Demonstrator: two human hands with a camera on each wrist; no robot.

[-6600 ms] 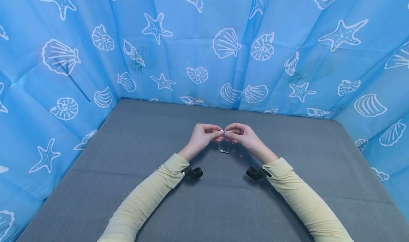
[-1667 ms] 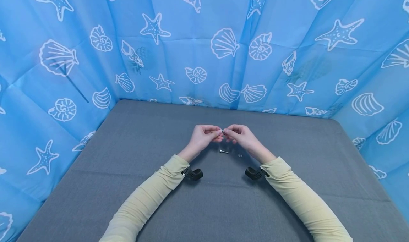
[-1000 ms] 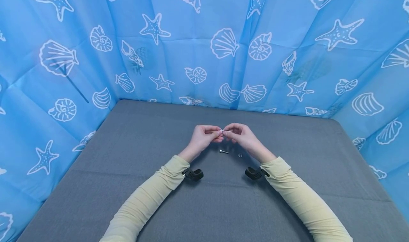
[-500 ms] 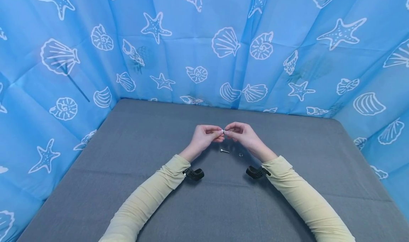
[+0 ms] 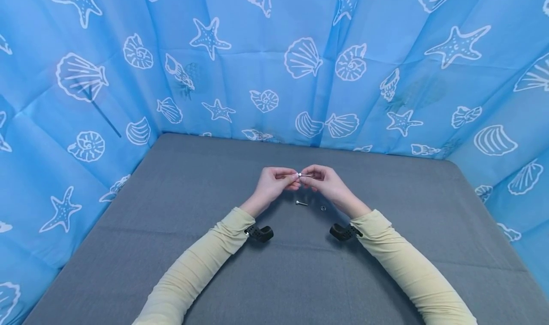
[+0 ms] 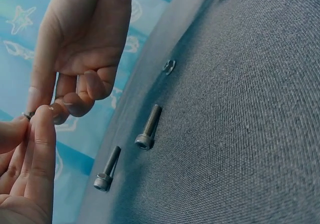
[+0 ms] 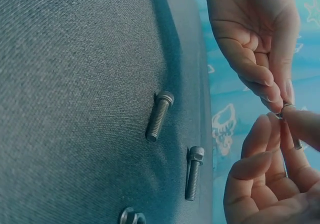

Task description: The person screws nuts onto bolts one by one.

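Observation:
Both hands meet above the grey table. My left hand (image 5: 271,183) pinches the head end of a metal bolt (image 7: 298,144) between thumb and fingers. From the other side, the thumb and forefinger of my right hand (image 5: 329,183) pinch a small nut (image 7: 280,115) on that bolt, near its head. The bolt's threaded end points toward the right palm; the fingers cover much of both parts. On the table below lie a loose socket-head bolt (image 6: 149,128) and a loose flanged nut (image 6: 169,67). Farther off lies another bolt (image 6: 106,170) with a nut against its head.
The grey cloth-covered table (image 5: 206,191) spreads around the hands. A blue curtain (image 5: 240,77) with white shell prints hangs along its back and sides. Black wrist straps (image 5: 259,233) sit at the sleeve cuffs.
The right fingers shift around the nut, covering the bolt's shaft 1.7 s ago and letting it show now. The left hand stays almost still. The bolts and nut on the table have not moved.

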